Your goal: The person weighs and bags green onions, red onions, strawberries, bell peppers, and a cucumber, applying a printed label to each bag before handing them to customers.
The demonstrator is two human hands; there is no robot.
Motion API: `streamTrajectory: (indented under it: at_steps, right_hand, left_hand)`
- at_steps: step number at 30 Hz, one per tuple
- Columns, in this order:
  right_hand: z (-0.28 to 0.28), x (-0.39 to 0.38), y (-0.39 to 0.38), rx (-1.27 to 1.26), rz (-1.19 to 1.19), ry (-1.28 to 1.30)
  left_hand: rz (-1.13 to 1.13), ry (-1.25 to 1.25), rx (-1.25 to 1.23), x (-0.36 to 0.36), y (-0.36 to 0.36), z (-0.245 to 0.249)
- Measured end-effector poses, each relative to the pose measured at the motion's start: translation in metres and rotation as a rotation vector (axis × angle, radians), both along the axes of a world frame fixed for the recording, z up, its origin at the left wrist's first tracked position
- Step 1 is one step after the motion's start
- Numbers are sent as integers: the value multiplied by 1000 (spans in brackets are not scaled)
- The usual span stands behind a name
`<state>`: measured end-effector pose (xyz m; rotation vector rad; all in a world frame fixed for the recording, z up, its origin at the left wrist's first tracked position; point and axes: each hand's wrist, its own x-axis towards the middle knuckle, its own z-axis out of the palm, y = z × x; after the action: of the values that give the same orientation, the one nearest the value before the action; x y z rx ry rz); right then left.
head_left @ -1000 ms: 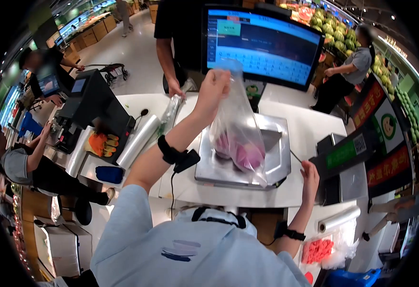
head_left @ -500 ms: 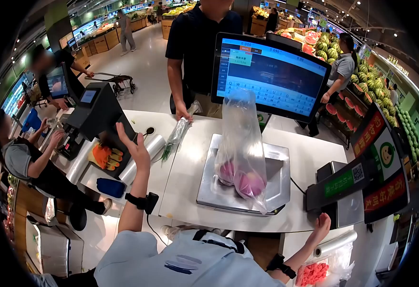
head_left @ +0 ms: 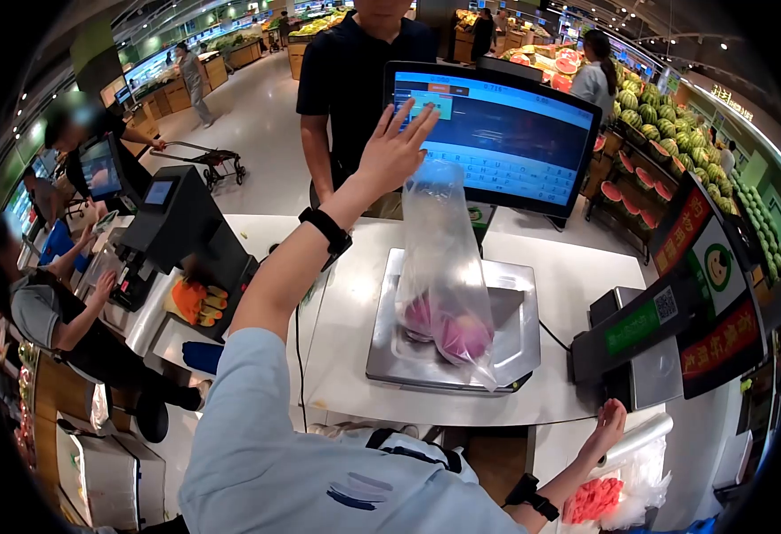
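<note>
My left hand [head_left: 397,147] is raised to the upper left of the touchscreen [head_left: 497,133], fingers spread over a pale green box on the display. It holds nothing. Low on the right, my right hand [head_left: 606,429] is at the counter's front edge, empty, with its fingers loosely extended. Between my arms, a clear plastic bag [head_left: 444,236] stands upright on the steel scale [head_left: 517,343]. Purple, round red onions [head_left: 462,338] lie at the bottom of the bag. My left forearm hides part of the counter.
Across the counter [head_left: 341,311] stands a person in a dark shirt [head_left: 368,53]. A dark machine with a QR code [head_left: 666,307] stands at right, above a plastic roll [head_left: 640,440] and red ties [head_left: 593,498]. Orange-yellow gloves [head_left: 196,303] lie left, near a co-worker [head_left: 48,307].
My left hand has swung from the counter's left side up and right to the touchscreen. The bag stays on the scale. My right hand remains near the counter edge.
</note>
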<state>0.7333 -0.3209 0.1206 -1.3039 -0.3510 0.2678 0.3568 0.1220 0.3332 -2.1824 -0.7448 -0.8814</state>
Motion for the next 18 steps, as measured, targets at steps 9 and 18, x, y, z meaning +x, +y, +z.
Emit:
streamTrajectory:
  at_steps: [9, 18]
  right_hand:
    - [0, -19, 11, -93, 75, -2]
    - [57, -103, 169, -125, 938, -335]
  left_hand:
    - [-494, -622, -479, -10, -42, 9]
    - [-447, -236, -1395, -20, -116, -164]
